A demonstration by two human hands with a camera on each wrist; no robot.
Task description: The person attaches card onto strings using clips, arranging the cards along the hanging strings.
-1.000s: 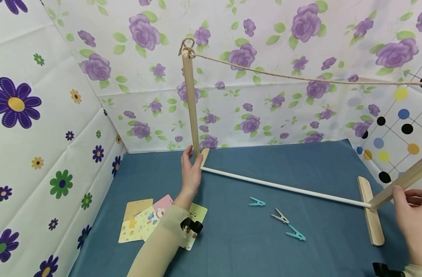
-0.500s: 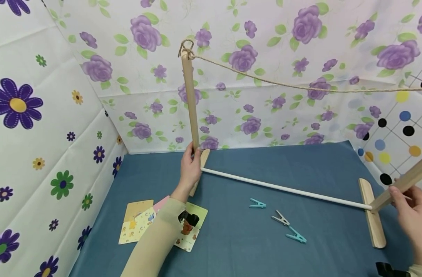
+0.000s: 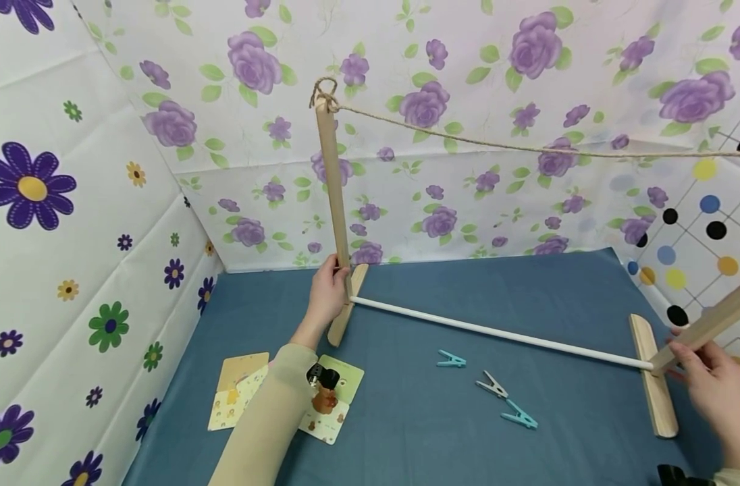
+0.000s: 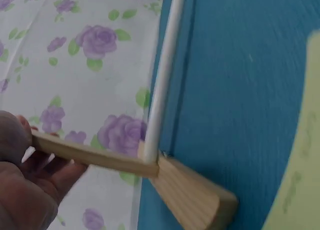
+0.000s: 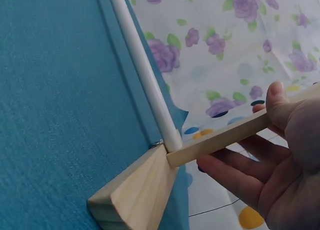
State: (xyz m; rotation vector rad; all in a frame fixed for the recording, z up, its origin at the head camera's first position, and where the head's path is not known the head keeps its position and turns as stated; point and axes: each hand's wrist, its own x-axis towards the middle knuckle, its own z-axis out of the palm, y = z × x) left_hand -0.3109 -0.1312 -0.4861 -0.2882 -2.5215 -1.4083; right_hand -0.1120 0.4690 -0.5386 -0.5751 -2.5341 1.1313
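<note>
Low on the left wooden post (image 3: 333,182), my left hand (image 3: 327,294) grips it with thumb and fingers, just above its foot (image 3: 339,325); the left wrist view shows this hand (image 4: 32,177) around the post (image 4: 95,155). My right hand (image 3: 719,391) holds the right post (image 3: 719,317) near its foot (image 3: 655,398). In the right wrist view the hand (image 5: 285,165) has its thumb over that post (image 5: 220,140). A white rod (image 3: 497,332) joins the posts at the bottom. Twine (image 3: 467,140), knotted at the left post's top, runs right out of view.
On the blue cloth (image 3: 418,432) lie three clothespins: one teal (image 3: 452,359), one grey (image 3: 493,385), another teal (image 3: 519,416). Patterned cards (image 3: 242,371) lie partly under my left forearm. Floral sheets (image 3: 455,61) stand behind and at the sides.
The left post's top has lowered slightly, and my left hand has shifted a little left, uncovering more of its foot. My right hand has closed further around the right post. The twine sags slightly more.
</note>
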